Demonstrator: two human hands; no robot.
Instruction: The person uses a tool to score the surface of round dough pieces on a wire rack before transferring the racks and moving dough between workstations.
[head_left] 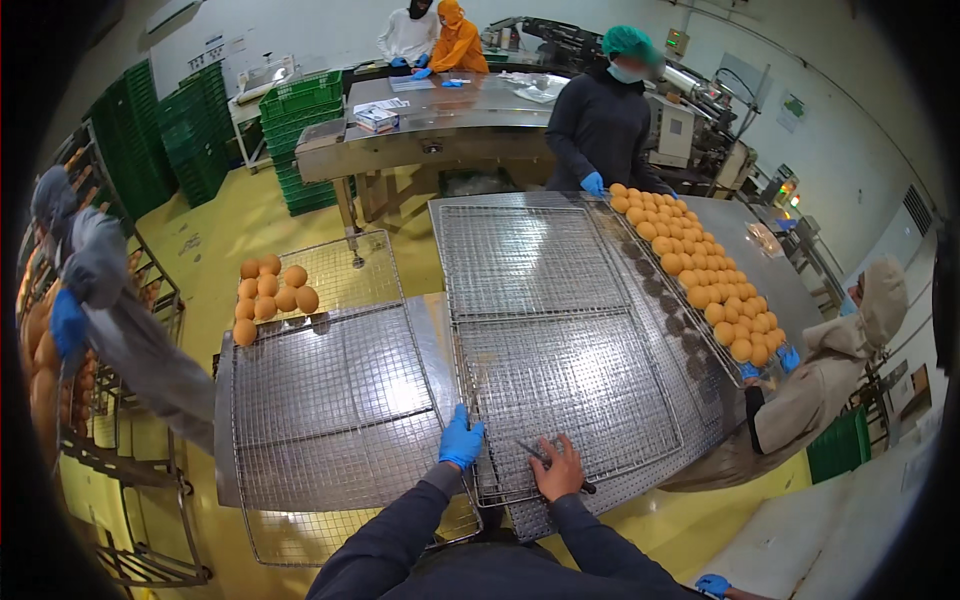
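Observation:
In front of me a wire rack [575,390] lies over the steel table. My left hand [461,438], in a blue glove, is closed at the rack's left edge. My bare right hand [560,470] is over the near part of the rack, closed around a slim, pointed tool [532,452] with a dark handle. Its exact kind is hard to make out. Left of this rack, a second wire rack [335,400] carries several round orange-brown buns [266,285] at its far end.
Two people hold a long rack of round buns [690,260] at the right. A far steel table [440,125] has two people behind it. Green crates [300,110] are stacked at the back left. Another person stands beside a bun trolley [110,450] at the left.

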